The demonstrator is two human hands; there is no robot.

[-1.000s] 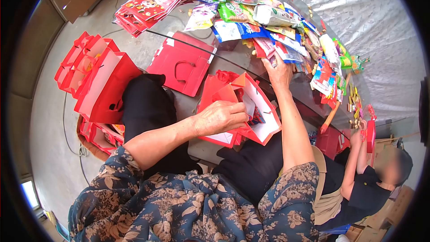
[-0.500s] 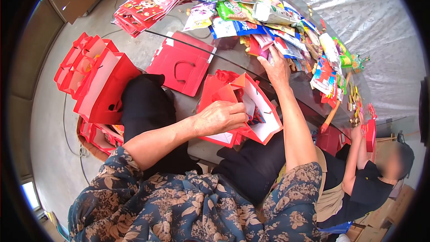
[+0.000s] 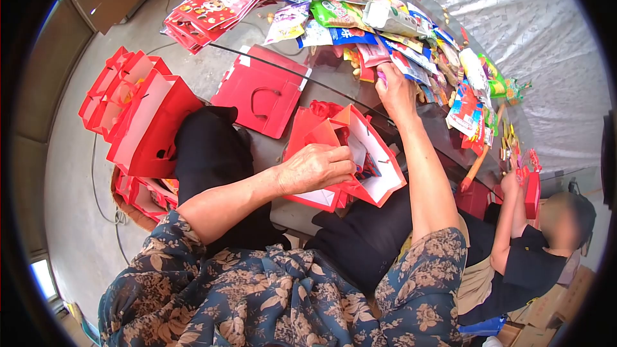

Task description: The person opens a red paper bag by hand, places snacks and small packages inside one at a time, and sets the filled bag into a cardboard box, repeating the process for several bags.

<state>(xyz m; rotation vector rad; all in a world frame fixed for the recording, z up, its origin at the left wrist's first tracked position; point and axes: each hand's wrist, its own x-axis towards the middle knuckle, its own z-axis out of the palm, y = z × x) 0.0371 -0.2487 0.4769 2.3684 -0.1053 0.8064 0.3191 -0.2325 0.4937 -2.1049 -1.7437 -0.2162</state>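
Observation:
My left hand [image 3: 318,168] is closed on the near edge of an open red paper gift bag [image 3: 380,189] with white inner walls. Some colourful wrapped items show inside it, partly hidden by my fingers. At the near edge of the snack heap, my right hand [image 3: 397,96] is closed on a small purple-wrapped piece [image 3: 382,76], mostly covered by the fingers. Just beyond that hand lies a pink packet [image 3: 374,53], among blue-and-white snack packets [image 3: 411,69].
Red gift bags [image 3: 144,112] stand at left; a flat red bag [image 3: 260,99] lies beyond my lap. Stacked red printed bags [image 3: 225,0] rest near the dark glass tabletop [image 3: 334,74]. At right, a person [image 3: 533,263] works at the same table beside a red box [image 3: 532,194].
My right hand has pulled back slightly from the heap, with the purple piece now in its fingers. Packets beside it have shifted a little. My left hand stays on the bag.

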